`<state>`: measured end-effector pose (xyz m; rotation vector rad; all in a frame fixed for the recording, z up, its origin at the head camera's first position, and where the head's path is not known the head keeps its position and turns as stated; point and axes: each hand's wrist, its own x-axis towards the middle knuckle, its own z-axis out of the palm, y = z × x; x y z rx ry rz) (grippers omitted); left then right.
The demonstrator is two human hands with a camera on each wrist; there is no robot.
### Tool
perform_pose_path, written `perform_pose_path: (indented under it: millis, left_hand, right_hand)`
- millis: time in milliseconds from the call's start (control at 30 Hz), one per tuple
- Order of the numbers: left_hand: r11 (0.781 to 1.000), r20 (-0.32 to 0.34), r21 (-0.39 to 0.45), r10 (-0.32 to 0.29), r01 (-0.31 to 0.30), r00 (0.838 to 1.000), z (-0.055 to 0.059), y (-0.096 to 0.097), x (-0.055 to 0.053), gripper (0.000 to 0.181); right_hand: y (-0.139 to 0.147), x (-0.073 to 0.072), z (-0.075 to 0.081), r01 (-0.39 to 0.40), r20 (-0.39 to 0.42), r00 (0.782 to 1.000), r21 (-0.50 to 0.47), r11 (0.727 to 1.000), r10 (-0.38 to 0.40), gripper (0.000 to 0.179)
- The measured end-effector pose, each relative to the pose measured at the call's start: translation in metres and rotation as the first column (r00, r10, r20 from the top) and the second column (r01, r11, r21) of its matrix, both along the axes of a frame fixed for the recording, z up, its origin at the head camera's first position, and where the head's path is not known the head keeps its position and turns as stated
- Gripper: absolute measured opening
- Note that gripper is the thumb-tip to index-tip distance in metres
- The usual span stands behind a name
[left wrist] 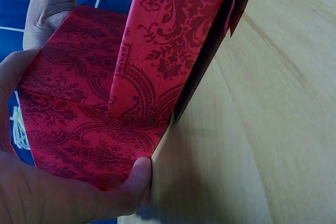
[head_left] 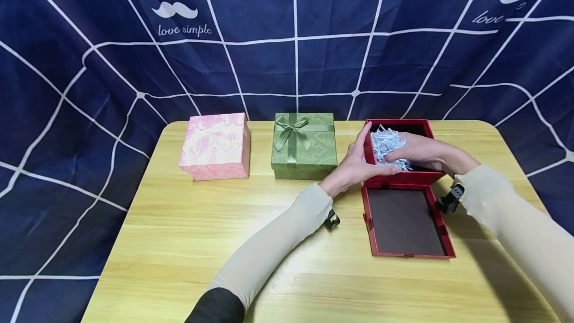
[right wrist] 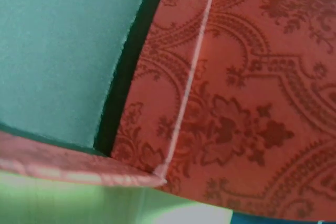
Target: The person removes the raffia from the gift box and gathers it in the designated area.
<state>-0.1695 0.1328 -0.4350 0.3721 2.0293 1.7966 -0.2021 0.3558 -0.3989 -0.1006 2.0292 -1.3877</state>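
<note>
An opened red patterned gift box stands at the right of the table, its hinged lid folded down flat toward the front. My left hand holds the box by its left side, the thumb low on the patterned wall in the left wrist view. Inside the box lies pale blue shredded paper. My right hand reaches in from the right and grips the paper, its fingertips partly hidden. The right wrist view shows only the box's red wall and the lid's lining.
A green gift box with a ribbon bow stands left of the red box. Farther left is a pink gift box. All stand on a wooden table before a dark blue cloth with white lines.
</note>
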Motion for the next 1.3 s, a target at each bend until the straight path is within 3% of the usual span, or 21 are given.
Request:
perform_pose_path:
  millis: [333,567,767,1000,1300]
  left_hand:
    - [1.0,-0.03,0.004,-0.016,0.016,0.999,-0.003,0.0,0.001,0.126]
    - [1.0,-0.03,-0.011,-0.009,0.008,1.0,-0.003,0.001,0.0,0.126]
    - [1.0,-0.035,-0.028,-0.006,0.005,0.999,-0.003,0.002,0.0,0.127]
    - [0.999,-0.052,-0.043,-0.005,0.002,0.999,-0.002,0.002,0.0,0.128]
    - [1.0,-0.043,-0.029,-0.006,0.004,0.999,-0.001,0.001,-0.002,0.128]
  right_hand:
    - [0.014,0.003,0.011,0.028,-0.059,0.998,-0.069,0.997,-0.032,0.057]
    - [0.023,0.006,0.02,0.023,-0.103,0.994,-0.055,0.998,-0.029,0.054]
    - [0.031,0.009,0.023,0.015,-0.164,0.986,-0.071,0.997,-0.026,0.038]
    - [0.037,0.012,0.029,0.068,-0.21,0.974,-0.086,0.994,-0.085,0.035]
    - [0.047,0.012,0.042,0.073,-0.228,0.965,-0.249,0.966,-0.132,0.045]
